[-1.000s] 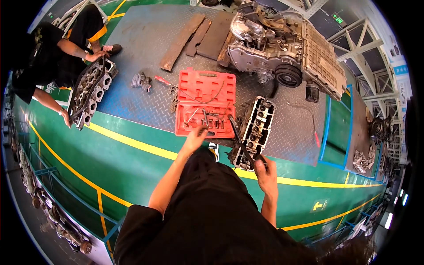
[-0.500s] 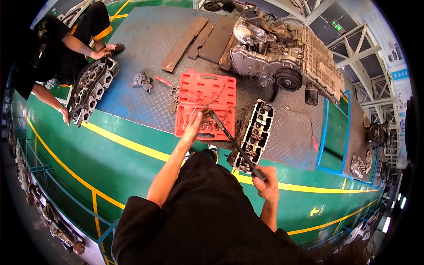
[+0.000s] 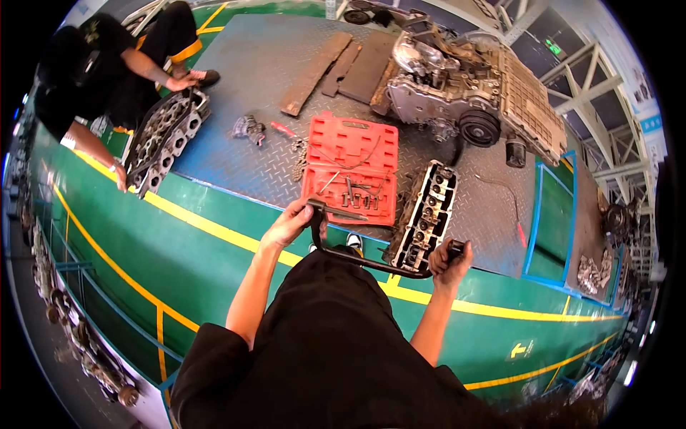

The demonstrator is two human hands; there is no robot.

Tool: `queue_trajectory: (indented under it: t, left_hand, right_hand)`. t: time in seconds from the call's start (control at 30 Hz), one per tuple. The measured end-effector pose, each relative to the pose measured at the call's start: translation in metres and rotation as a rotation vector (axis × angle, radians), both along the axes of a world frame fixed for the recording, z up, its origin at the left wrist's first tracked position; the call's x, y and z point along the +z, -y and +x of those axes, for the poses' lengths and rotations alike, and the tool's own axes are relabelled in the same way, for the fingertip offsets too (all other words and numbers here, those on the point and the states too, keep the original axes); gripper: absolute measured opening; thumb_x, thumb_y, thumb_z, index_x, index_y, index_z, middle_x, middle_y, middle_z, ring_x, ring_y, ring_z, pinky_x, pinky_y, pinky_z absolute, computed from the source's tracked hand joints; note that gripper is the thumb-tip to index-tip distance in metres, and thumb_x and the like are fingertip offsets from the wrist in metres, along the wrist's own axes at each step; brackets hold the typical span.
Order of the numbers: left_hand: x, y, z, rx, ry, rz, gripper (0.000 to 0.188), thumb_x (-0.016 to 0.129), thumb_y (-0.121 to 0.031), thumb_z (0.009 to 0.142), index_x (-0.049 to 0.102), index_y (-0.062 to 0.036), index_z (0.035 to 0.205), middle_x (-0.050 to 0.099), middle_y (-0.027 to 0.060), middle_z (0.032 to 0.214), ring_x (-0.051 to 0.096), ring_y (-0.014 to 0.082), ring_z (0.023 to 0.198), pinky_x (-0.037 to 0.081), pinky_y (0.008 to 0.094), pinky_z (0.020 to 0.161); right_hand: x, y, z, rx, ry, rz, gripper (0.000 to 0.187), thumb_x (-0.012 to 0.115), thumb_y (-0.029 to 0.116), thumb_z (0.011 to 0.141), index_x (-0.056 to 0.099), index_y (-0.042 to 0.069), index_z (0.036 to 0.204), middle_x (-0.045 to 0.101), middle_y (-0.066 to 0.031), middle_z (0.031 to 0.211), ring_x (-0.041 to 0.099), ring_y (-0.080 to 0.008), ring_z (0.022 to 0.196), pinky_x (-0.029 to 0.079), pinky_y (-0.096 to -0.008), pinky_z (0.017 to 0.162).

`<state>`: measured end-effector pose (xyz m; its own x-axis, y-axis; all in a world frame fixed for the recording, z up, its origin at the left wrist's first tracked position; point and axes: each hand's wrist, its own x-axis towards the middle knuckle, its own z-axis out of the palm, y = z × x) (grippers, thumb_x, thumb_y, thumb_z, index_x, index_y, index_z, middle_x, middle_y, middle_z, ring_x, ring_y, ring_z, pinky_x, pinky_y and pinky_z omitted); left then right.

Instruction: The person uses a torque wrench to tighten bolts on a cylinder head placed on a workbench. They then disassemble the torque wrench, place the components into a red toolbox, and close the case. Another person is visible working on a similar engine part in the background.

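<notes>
Above the green floor, left hand (image 3: 289, 223) grips one end of a bent black bar tool (image 3: 357, 259); right hand (image 3: 449, 262) clenches the other end. Beyond lie a red tool case (image 3: 351, 168) and a cylinder head (image 3: 427, 216).

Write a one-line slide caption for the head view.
Both hands, left hand and right hand, grip a black crank-shaped brace tool above a cylinder head and red tool case.

Both arms reach forward; left hand (image 3: 289, 223) and right hand (image 3: 449, 262) clenched.
</notes>
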<state>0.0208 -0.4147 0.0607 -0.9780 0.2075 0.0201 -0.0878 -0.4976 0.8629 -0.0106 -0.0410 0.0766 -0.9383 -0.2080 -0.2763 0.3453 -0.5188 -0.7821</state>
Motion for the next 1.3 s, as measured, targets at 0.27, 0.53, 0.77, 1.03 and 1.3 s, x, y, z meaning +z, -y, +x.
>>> queue_trajectory:
  t: [0.27, 0.53, 0.77, 1.03, 1.3]
  left_hand:
    - [0.045, 0.001, 0.052, 0.456, -0.082, -0.500, 0.042, 0.071, -0.040, 0.090, 0.062, -0.0002, 0.100, 0.058, -0.0007, 0.073, 0.050, 0.0112, 0.062, 0.042, 0.0277, 0.057]
    - [0.111, -0.008, 0.088, 0.553, -0.451, -0.888, 0.031, 0.083, -0.021, 0.075, 0.064, 0.0002, 0.089, 0.062, 0.0130, 0.068, 0.058, 0.0310, 0.053, 0.045, 0.0355, 0.051]
    - [0.137, -0.003, 0.103, 0.570, -0.477, -1.055, 0.035, 0.083, -0.027, 0.075, 0.061, -0.0008, 0.085, 0.064, 0.0095, 0.068, 0.062, 0.0280, 0.053, 0.047, 0.0329, 0.049]
    - [0.172, -0.011, 0.117, 0.581, -0.508, -1.107, 0.024, 0.078, -0.007, 0.067, 0.061, -0.0014, 0.084, 0.059, 0.0103, 0.066, 0.060, 0.0295, 0.052, 0.046, 0.0356, 0.047]
    - [0.175, 0.000, 0.109, 0.700, -0.616, -1.194, 0.029, 0.079, -0.023, 0.073, 0.060, -0.0027, 0.080, 0.051, 0.0051, 0.063, 0.054, 0.0217, 0.050, 0.043, 0.0339, 0.045]
  right_hand:
    - [0.037, 0.119, 0.004, -0.329, -0.850, 1.163, 0.051, 0.067, 0.019, 0.092, 0.045, -0.003, 0.132, 0.050, -0.0205, 0.128, 0.049, -0.0336, 0.122, 0.040, -0.0431, 0.103]
    - [0.111, 0.182, 0.026, 0.341, -1.583, 0.974, 0.040, 0.076, 0.009, 0.072, 0.064, -0.001, 0.109, 0.061, -0.0114, 0.100, 0.061, -0.0291, 0.089, 0.049, -0.0419, 0.081]
    - [0.096, 0.197, 0.035, 0.632, -1.453, 0.710, 0.051, 0.073, 0.007, 0.073, 0.054, 0.002, 0.120, 0.061, -0.0127, 0.093, 0.061, -0.0319, 0.076, 0.049, -0.0405, 0.063]
    - [0.099, 0.198, 0.043, 0.291, -1.659, 0.656, 0.059, 0.079, 0.042, 0.078, 0.057, 0.001, 0.116, 0.060, -0.0063, 0.076, 0.055, -0.0208, 0.052, 0.040, -0.0321, 0.045]
    - [0.128, 0.207, 0.035, 0.611, -1.358, 0.531, 0.030, 0.069, 0.018, 0.086, 0.058, -0.002, 0.106, 0.060, -0.0119, 0.077, 0.057, -0.0286, 0.059, 0.044, -0.0373, 0.052]
